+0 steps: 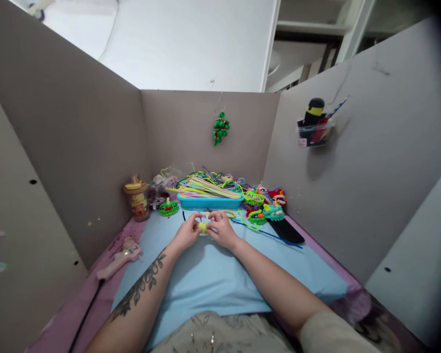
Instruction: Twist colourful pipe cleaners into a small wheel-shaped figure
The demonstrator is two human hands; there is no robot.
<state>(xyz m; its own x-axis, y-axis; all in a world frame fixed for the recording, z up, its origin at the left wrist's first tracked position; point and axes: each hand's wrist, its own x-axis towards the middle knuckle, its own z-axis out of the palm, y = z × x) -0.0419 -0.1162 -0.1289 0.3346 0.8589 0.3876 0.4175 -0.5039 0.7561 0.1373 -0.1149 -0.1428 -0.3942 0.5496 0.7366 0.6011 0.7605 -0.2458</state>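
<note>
Above the middle of the light blue cloth [213, 274], both my hands meet on a small pale yellow fuzzy piece [203, 227]. My left hand [188, 230] pinches it from the left with bent fingers. On its other side, the fingers of my right hand [221, 229] are closed against it. The piece looks like pipe-cleaner work, but its shape is mostly hidden by my fingers. Just beyond my hands lie a few loose pipe cleaners, among them a dark blue one [275, 238] stretching to the right.
A blue tray [210, 202] heaped with colourful pipe cleaners stands behind my hands. At left are a lidded cup [137, 201], a green fuzzy figure [168, 208] and a pink glue gun [122, 260] with a cord. At right, several fuzzy figures [274, 212] sit near a black phone-like slab [287, 231]. Grey panels enclose the table.
</note>
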